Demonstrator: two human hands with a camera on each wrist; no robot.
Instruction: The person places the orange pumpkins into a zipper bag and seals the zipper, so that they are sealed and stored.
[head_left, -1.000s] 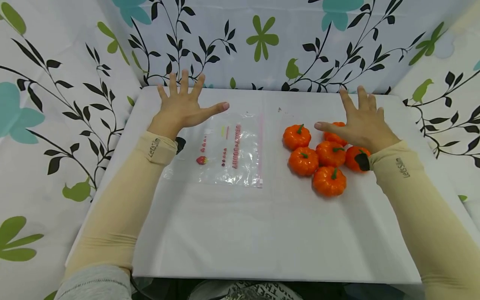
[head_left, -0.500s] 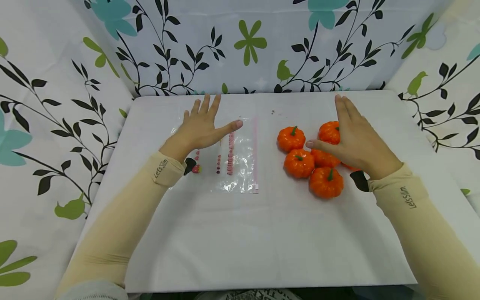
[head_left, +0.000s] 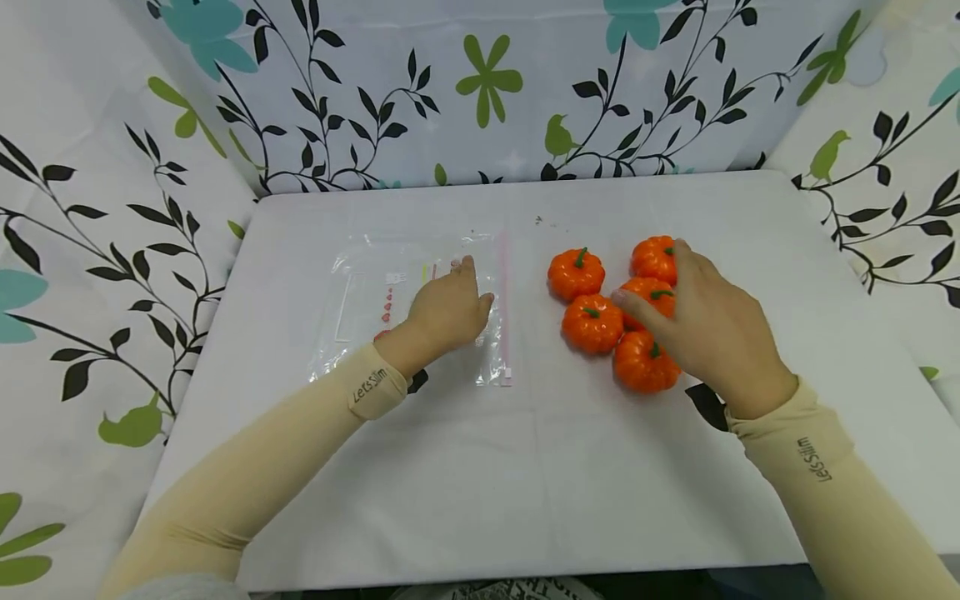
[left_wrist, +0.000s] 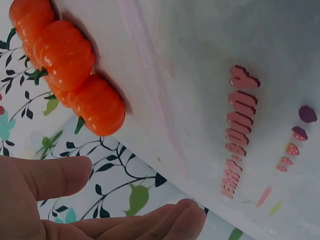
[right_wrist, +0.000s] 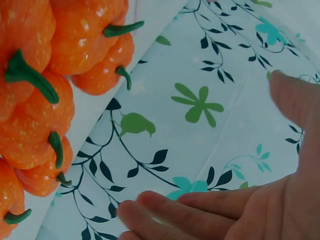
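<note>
We see smooth, glossy pumpkins [head_left: 592, 325] that look like plastic and a clear, shiny, wrinkled plastic bag [head_left: 367, 300]. We find the white table covering [head_left: 450, 483] matt, the printed curtain [head_left: 420, 42] smooth and cloth-like, the beige sleeves [head_left: 247, 479] matt fabric.

Head view: from above, facing forward-down over table [head_left: 487, 483]; wrist views: closer, tilted, both sharing orange pumpkins [right_wrist: 37, 125].

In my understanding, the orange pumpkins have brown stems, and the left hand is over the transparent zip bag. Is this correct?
Not quite: the orange pumpkins have green stems, not brown ones, as the right wrist view shows. The left hand is indeed over the transparent zip bag.
</note>
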